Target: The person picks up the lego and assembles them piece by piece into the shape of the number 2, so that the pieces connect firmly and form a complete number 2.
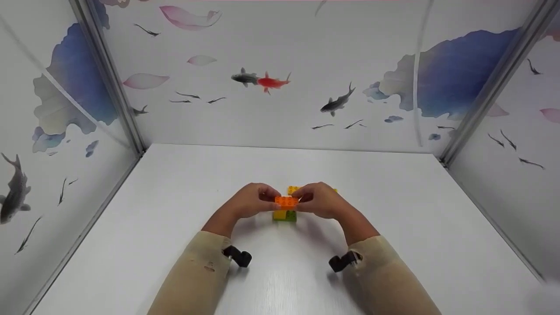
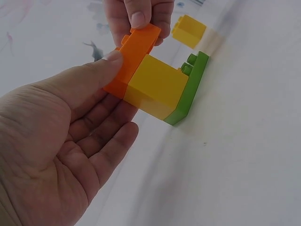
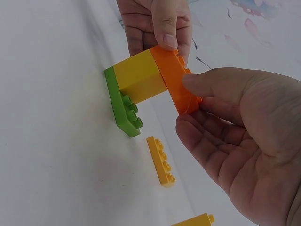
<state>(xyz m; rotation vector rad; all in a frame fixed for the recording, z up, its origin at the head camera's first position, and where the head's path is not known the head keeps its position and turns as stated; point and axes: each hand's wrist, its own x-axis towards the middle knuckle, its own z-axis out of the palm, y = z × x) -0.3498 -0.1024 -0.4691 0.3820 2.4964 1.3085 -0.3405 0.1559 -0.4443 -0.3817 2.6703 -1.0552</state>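
Between thumb and fingers, my left hand [image 1: 253, 201] pinches one end of an orange toy building brick [image 1: 286, 201]. The other end of that brick is pinched by my right hand [image 1: 321, 201]. Both wrist views show the orange brick lying across the top of a taller yellow brick [image 2: 157, 89], overhanging to the right. That yellow brick stands on the left part of a flat green brick [image 3: 117, 101], whose right-hand studs stay bare beneath the overhang. The green brick rests on the white table [image 1: 280, 271].
Behind the stack lies a flat yellow brick [image 3: 157, 160] with a row of studs. Another yellow brick [image 3: 195, 220] shows at the bottom edge of the right wrist view. Printed panels [image 1: 280, 127] wall in the table at the back and both sides.
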